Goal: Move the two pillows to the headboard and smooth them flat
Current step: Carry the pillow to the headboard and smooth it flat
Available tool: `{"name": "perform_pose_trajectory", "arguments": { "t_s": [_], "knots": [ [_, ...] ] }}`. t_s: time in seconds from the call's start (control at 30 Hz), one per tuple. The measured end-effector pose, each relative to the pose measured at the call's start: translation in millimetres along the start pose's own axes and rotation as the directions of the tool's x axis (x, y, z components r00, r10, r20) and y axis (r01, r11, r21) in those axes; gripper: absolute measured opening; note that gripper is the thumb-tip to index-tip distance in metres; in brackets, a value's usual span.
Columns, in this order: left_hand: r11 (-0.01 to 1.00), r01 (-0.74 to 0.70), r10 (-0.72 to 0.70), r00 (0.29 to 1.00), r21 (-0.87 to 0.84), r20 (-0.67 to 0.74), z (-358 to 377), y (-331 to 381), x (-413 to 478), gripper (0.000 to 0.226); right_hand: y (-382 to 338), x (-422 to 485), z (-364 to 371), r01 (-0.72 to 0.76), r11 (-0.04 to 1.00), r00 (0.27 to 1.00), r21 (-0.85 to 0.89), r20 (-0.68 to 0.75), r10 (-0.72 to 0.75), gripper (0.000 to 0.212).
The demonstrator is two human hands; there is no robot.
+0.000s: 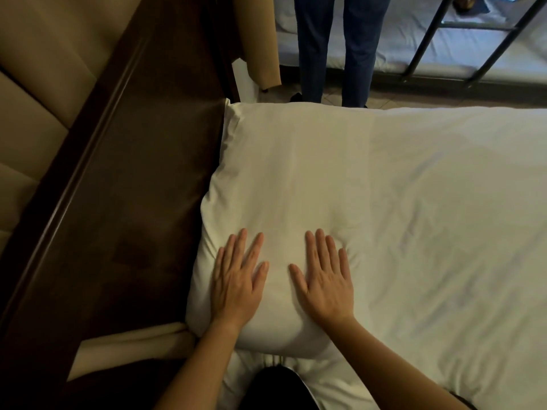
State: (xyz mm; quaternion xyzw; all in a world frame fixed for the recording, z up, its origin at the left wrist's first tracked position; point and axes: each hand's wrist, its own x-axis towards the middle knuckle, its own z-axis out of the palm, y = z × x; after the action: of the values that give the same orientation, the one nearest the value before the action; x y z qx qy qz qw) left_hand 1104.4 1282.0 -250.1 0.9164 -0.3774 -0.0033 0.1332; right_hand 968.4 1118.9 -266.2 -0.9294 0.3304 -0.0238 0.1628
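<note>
A white pillow lies on the bed, its long left edge against the dark wooden headboard. My left hand lies flat on the pillow's near end, fingers straight and spread, palm down. My right hand lies flat beside it, a little to the right, fingers also straight and spread. Both hands press on the pillow's surface. I cannot make out a second pillow as separate from this one.
White bedding covers the bed to the right. A person in dark trousers stands at the far side of the bed. Behind them is another bed with a dark metal frame. Beige padded panels back the headboard.
</note>
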Motion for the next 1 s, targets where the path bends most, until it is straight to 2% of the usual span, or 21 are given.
{"name": "perform_pose_trajectory", "arguments": {
  "t_s": [0.2,0.37,0.47,0.57,0.67,0.73,0.8,1.0],
  "knots": [
    [0.999,0.037,-0.037,0.998,-0.007,-0.042,11.2,-13.9,1.1,0.061,32.5,-5.5,2.7,-0.083,0.996,0.996,-0.026,0.032,0.084,0.077],
    [0.989,0.145,-0.145,0.988,-0.013,-0.043,2.3,-27.1,-6.5,0.064,58.7,-19.7,-4.9,-0.203,0.979,0.973,-0.012,0.106,0.203,0.082],
    [0.988,0.145,-0.147,0.988,-0.046,-0.041,-8.5,-27.0,-6.0,0.065,58.2,-23.1,-16.9,-0.238,0.971,0.969,0.026,0.081,0.235,0.085],
    [0.985,0.151,-0.159,0.984,-0.088,-0.085,-19.9,-17.9,0.3,0.065,37.5,-21.6,-32.0,-0.186,0.979,0.982,0.088,-0.001,0.187,0.082],
    [0.996,0.037,-0.046,0.993,-0.08,-0.111,-20.4,-2.1,6.3,0.064,-0.4,-17.4,-32.9,-0.051,0.995,0.995,0.083,-0.076,0.058,0.082],
    [0.996,-0.033,0.026,0.996,-0.085,-0.082,-13.7,4.8,3.7,0.063,-22.8,-17.2,-22.8,0.036,0.996,0.997,0.08,-0.075,-0.03,0.082],
    [0.997,-0.035,0.032,0.999,-0.066,-0.044,-5.3,3.2,-3.6,0.063,-30.2,-20.1,-8.6,0.081,0.995,0.996,0.06,-0.037,-0.079,0.08],
    [1.0,-0.013,0.013,1.0,-0.007,-0.024,11.7,-8.5,-11.1,0.063,-4.1,-23.3,9.6,0.084,0.996,0.996,-0.008,0.005,-0.084,0.08]
  ]
}}
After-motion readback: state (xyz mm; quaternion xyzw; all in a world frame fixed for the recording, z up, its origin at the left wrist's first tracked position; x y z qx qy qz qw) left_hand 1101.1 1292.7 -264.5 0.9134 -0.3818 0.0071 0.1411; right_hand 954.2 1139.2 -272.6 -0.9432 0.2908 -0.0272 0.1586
